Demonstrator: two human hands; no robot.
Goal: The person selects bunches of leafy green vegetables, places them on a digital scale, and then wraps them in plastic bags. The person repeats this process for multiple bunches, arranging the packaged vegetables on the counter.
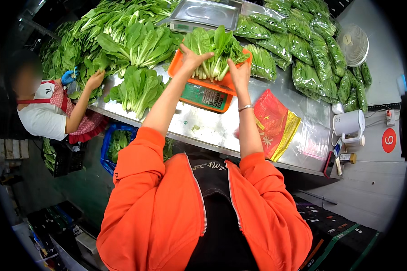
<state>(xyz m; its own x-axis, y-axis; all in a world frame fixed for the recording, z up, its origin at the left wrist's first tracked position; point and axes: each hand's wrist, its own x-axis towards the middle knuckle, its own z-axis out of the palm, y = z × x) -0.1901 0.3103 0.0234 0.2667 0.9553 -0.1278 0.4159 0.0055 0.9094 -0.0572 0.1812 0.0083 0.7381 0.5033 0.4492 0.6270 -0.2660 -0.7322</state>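
A bunch of leafy greens with pale stems [212, 62] lies in the orange tray [229, 84] of a digital scale [203, 96]. My left hand [193, 59] is at the bunch's left side, thumb spread over the leaves. On the other side my right hand [240, 73] touches the stems, with its fingertips partly hidden. Both hands have the bunch between them. Left of the scale, another bunch [139, 89] rests at the metal table's edge, below a larger pile of greens [139, 44].
Bagged greens [305, 50] are heaped at right. A red and yellow bag [274, 125], clear plastic bags [313, 139] and a white kettle [347, 123] lie nearer. A second scale [205, 15] stands behind. A co-worker [54, 105] handles greens at left.
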